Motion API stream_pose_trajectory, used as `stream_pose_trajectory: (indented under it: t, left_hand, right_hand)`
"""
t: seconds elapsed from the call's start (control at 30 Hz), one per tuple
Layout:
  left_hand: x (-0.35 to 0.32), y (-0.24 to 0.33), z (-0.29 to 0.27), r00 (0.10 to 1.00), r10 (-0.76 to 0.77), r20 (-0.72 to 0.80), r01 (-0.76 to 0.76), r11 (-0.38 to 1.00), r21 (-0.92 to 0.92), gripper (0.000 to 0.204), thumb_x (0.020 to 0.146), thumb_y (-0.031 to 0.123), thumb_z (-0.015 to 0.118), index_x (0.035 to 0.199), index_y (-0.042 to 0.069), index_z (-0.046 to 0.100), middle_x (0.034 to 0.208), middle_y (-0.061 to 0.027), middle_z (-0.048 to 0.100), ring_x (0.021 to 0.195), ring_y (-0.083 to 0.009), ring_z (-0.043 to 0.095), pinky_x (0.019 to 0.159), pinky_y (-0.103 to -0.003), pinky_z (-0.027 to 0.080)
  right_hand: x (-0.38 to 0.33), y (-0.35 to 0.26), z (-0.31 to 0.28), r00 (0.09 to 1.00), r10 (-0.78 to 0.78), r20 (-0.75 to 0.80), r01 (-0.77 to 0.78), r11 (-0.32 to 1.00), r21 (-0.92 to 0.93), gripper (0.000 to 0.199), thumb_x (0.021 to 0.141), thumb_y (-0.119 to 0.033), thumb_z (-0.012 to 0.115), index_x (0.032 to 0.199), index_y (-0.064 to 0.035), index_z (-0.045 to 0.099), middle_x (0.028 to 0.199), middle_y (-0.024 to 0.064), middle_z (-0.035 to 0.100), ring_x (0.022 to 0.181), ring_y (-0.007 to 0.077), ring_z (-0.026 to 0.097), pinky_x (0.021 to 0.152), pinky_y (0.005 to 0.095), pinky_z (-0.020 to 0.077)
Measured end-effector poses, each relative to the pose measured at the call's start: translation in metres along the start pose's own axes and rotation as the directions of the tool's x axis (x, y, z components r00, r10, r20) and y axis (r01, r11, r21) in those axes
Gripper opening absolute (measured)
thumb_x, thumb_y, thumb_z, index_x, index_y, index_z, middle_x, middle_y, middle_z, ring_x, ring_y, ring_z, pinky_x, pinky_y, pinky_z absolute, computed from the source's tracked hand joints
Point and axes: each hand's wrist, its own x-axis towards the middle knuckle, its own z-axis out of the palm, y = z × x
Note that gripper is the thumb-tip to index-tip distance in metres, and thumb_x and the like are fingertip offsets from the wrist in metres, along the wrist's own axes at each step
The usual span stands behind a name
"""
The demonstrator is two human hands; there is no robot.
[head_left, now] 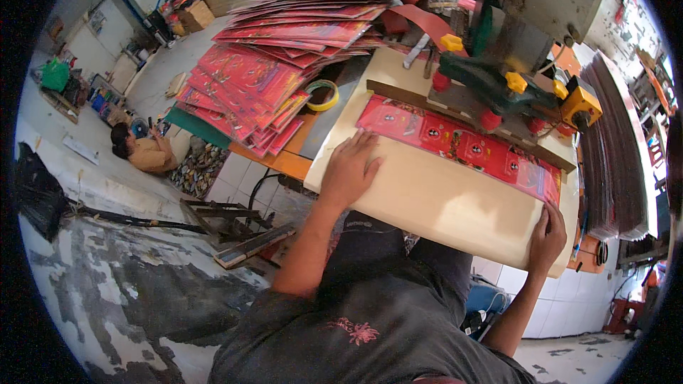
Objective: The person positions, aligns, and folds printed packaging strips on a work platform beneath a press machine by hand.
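A long red printed sheet (455, 141) lies on a cream board (434, 195), its far edge close to a brown straight bar (405, 97). My left hand (352, 167) rests palm down on the board, fingers stretched out, with the fingertips at the sheet's left end. At the sheet's near right corner, my right hand (548, 238) has its fingers together and thumb close to them, seemingly pinching the edge. Over the far side of the sheet stands a dark green machine head (491, 82) with yellow star knobs and red feet.
A tall, uneven pile of red printed sheets (263, 78) stands to the left, beside a yellow tape roll (321, 95). Dark panels (615, 149) stack upright at the right, near a yellow switch box (581, 103). Another person (149, 149) sits on the floor, far left.
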Motion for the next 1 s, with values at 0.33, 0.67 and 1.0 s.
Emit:
stream_pose_trajectory:
  t: [0.33, 0.67, 1.0]
  left_hand:
    - [-0.002, -0.001, 0.003, 0.999, -0.028, -0.026, 0.028, 0.999, -0.023, 0.056, 0.100, 0.028, 0.065, 0.147, 0.000, 0.055, 0.153, -0.0242, 0.053, 0.143, -0.0418, 0.049, 0.121, -0.050, 0.037]
    - [-0.003, 0.000, 0.002, 0.998, -0.038, -0.042, 0.038, 0.999, 0.000, 0.056, 0.101, 0.030, 0.064, 0.145, -0.003, 0.055, 0.150, -0.0241, 0.056, 0.142, -0.0386, 0.051, 0.121, -0.048, 0.037]
    - [-0.005, 0.000, 0.003, 0.997, -0.030, -0.066, 0.030, 1.000, -0.006, 0.061, 0.099, 0.030, 0.068, 0.148, -0.003, 0.052, 0.153, -0.0273, 0.052, 0.143, -0.0431, 0.049, 0.119, -0.050, 0.039]
  right_hand:
    - [-0.001, 0.005, 0.004, 0.999, 0.027, 0.019, -0.028, 0.999, 0.030, 0.026, 0.104, -0.011, 0.058, 0.121, 0.0024, 0.074, 0.128, 0.0191, 0.073, 0.119, 0.0330, 0.071, 0.103, 0.0407, 0.0537]
    - [0.000, 0.006, 0.003, 0.999, 0.008, 0.036, -0.008, 1.000, -0.001, 0.027, 0.105, -0.014, 0.058, 0.122, 0.0010, 0.073, 0.124, 0.0182, 0.074, 0.115, 0.0326, 0.072, 0.101, 0.0409, 0.0545]
    - [-0.001, 0.010, 0.003, 0.999, 0.026, 0.045, -0.027, 0.999, 0.028, 0.027, 0.106, -0.015, 0.058, 0.122, 0.0016, 0.073, 0.123, 0.0187, 0.074, 0.114, 0.0325, 0.072, 0.101, 0.0404, 0.0544]
